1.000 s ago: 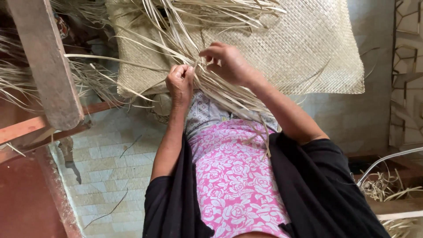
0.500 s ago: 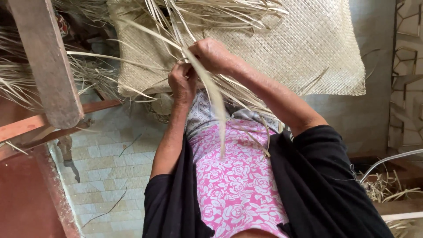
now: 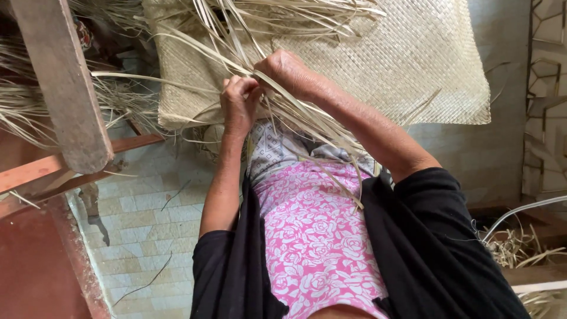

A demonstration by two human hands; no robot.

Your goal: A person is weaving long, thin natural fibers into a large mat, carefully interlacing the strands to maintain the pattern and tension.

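A pale woven straw mat [image 3: 413, 65] lies spread ahead of me, with several loose long strips [image 3: 260, 23] sticking out at its unfinished near edge. My left hand [image 3: 239, 103] pinches a few of those strips at the mat's edge. My right hand [image 3: 289, 74] is closed on neighbouring strips just beside it, the two hands touching. More loose strips trail down over my lap, across the pink flowered cloth [image 3: 319, 236].
A thick wooden post [image 3: 62, 82] slants down at the left, above reddish wooden rails [image 3: 53, 174]. Dry straw bundles [image 3: 29, 106] lie behind it. Pale tiled floor [image 3: 142, 224] shows at the left, and straw scraps [image 3: 525, 251] lie at the right.
My right hand, apart from and a little above the left a second ago, has come down to it, and both now work close together at the mat's edge. The long strip hanging over my lap is gone.
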